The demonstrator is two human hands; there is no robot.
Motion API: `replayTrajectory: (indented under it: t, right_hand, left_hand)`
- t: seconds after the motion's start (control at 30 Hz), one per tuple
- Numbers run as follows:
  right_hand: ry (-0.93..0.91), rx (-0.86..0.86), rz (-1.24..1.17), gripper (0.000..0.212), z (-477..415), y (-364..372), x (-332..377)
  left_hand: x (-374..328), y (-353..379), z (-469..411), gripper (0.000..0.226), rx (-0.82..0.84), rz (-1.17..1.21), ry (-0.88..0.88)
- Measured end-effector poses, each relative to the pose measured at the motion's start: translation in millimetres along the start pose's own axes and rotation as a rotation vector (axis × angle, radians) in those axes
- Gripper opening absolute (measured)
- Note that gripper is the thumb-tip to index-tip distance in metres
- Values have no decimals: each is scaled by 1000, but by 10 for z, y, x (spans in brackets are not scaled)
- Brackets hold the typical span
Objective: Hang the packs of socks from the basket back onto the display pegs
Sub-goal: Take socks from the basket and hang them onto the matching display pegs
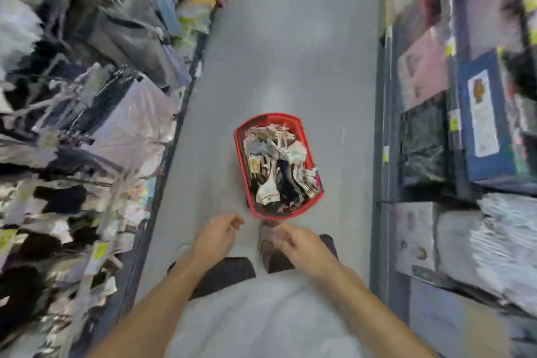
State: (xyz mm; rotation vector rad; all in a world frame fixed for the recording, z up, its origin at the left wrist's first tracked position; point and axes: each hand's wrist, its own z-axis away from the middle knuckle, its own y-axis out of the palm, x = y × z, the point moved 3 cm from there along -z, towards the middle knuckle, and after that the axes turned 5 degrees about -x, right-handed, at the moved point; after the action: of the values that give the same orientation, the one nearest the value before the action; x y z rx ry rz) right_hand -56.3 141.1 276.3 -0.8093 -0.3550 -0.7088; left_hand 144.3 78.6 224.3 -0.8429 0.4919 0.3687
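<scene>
Looking straight down over a pale shirt (261, 314) and dark trouser legs (229, 273), with both bare forearms stretched forward.

Finding the left hand (216, 237) low at centre, knuckles up, fingers curled in toward the palm, thumb against the forefinger, nothing visible inside the curl.

Finding the right hand (302, 247) just beside it but not touching, fingers curled round a blurred pack of socks (266, 245), brownish with a clear top. Too smeared to tell the exact grip. Pack held above the floor (290, 52), just short of the near end of the red basket (241, 154).

Moving outward to that basket, set down on the grey floor in mid-aisle. Heaped to the rim with more sock packs (279, 166), white, dark and striped, lying jumbled, some card headers sticking up.

Turning to the left side: display pegs (96, 241) crowded with hanging socks, yellow price tags along the edge, all heavily blurred. Farther up on that side, hanging dark and grey garments (125, 26).

Turning to the right side: shelving (462, 125) stocked with flat packaged goods in pink, black and blue.

Ending at the far stretch of aisle, grey, running away between both racks.
</scene>
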Motion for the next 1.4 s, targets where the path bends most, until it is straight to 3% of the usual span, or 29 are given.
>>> replayTrajectory:
  t: [0.13, 0.23, 0.43, 0.57, 0.67, 0.77, 0.83, 0.93, 1.07, 1.17, 1.4]
  right_hand:
    - [140, -18, -40, 28, -333, -343, -690]
    - [198, -71, -73, 26, -769, -454, -1068]
    - [284, -157, -161, 34, -2002, -223, -1627]
    - [210, -303, -68, 50, -2987, -86, -1813]
    - [40, -413, 136, 62, -3743, -124, -1829]
    - [-144, -383, 348, 70, -4431, -115, -1738]
    - [-128, -290, 468, 74, -4766, -13, -1692]
    - [24, -258, 579, 71, -5037, 149, -1746]
    - [161, -380, 545, 65, -5096, 114, -1915]
    - [177, -466, 442, 60, -5027, 29, -2051]
    - [216, -437, 290, 50, -4970, 25, -2199]
  left_hand:
    - [-201, 475, -457, 33, 136, -7, -78]
    - [-256, 710, -887, 24, 150, -38, -67]
    - [-127, 1189, -2072, 24, 218, 28, -108]
    - [36, 1467, -2966, 24, 212, 32, -90]
    - [151, 1596, -3533, 26, 215, 32, -71]
    - [262, 1677, -3908, 26, 207, 78, -73]
    - [331, 1719, -4048, 26, 194, 110, -78]
    - [434, 1776, -4131, 23, 200, 152, -96]
    - [550, 1798, -4116, 20, 232, 203, -136]
    - [592, 1766, -4125, 20, 238, 224, -154]
    - [571, 1738, -4173, 20, 234, 249, -174]
